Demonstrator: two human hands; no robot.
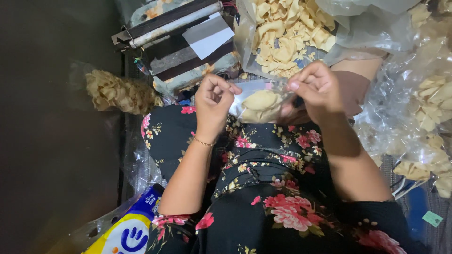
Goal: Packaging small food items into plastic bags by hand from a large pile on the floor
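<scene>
A small clear plastic bag point(260, 104) with pale yellow chips inside is held between both my hands above my lap. My left hand point(213, 101) pinches the bag's left edge, fingers curled. My right hand point(316, 89) grips the bag's right end, thumb and fingers closed on the plastic. A thin bracelet sits on my left wrist. My lap is covered by a black dress with pink flowers point(263, 188).
A big open plastic bag of loose chips point(287, 33) lies just beyond my hands. Filled chip bags point(431, 108) pile up at the right, another filled bag point(120, 91) at the left. A heat sealer with a metal bar point(176, 26) stands at the upper left. A blue and yellow package point(129, 230) lies bottom left.
</scene>
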